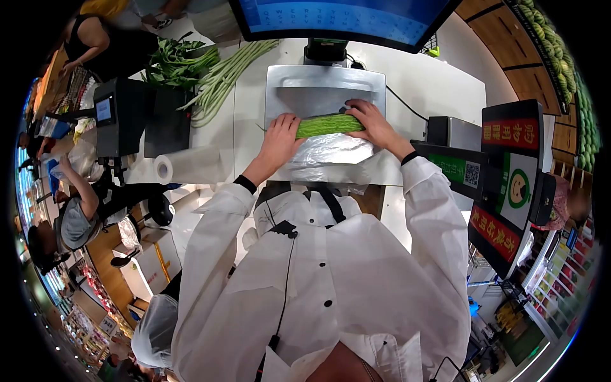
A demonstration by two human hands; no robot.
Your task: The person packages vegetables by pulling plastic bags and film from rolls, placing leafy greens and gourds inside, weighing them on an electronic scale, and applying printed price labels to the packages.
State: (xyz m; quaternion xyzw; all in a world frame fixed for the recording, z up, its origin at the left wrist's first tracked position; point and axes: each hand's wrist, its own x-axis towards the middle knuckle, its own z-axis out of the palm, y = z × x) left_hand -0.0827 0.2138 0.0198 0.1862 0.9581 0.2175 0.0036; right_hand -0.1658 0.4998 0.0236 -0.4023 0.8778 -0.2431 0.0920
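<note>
A long, bright green bitter melon (328,125) with a ridged skin lies crosswise over the front of a metal scale plate (299,95). My left hand (280,140) is closed around its left end. Around the right end, my right hand (371,124) has its fingers wrapped. Beneath the melon, clear plastic film (334,149) is spread over the plate's front and the counter edge. A small dark thing by my right fingertips is too small to make out.
Long beans (232,73) and leafy greens (181,60) lie at the back left. A plastic roll (167,169) sits front left, near a dark label machine (118,118). A monitor (344,19) stands behind the scale. Signs (509,184) stand at right. Other people are at left.
</note>
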